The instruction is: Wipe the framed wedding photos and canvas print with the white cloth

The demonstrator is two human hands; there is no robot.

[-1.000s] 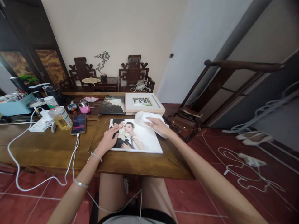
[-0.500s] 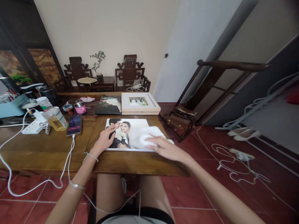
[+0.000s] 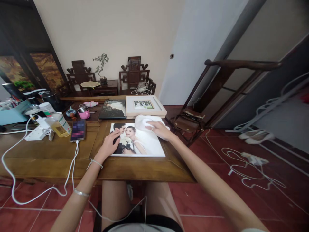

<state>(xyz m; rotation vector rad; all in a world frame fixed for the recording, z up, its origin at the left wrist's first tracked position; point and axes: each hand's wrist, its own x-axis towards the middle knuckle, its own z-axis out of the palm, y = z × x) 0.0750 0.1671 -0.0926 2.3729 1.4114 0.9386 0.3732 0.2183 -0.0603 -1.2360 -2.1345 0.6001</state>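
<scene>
A wedding photo panel [image 3: 151, 145] with a white edge lies flat near the front of the wooden table. My left hand [image 3: 111, 143] rests on its left side, fingers stretched out over the printed picture. Bunched under my right hand [image 3: 159, 129] is a white cloth [image 3: 143, 121], held against the panel's upper right corner. Part of the cloth hangs past the panel's right edge. Behind the panel lie a dark photo panel [image 3: 112, 109] and a pale box frame [image 3: 158, 108] with a small picture in it.
On the table [image 3: 135, 169] to the left are a phone [image 3: 77, 130] on a white cable, a bottle of yellow liquid [image 3: 60, 125], a power strip [image 3: 36, 133] and a pink cup [image 3: 83, 112]. A wooden chair [image 3: 217, 87] stands at the right, with cables [image 3: 251, 174] on the floor.
My right hand has moved the cloth up and away from me, from the panel's lower right part to its upper right corner. My left hand stays on the panel.
</scene>
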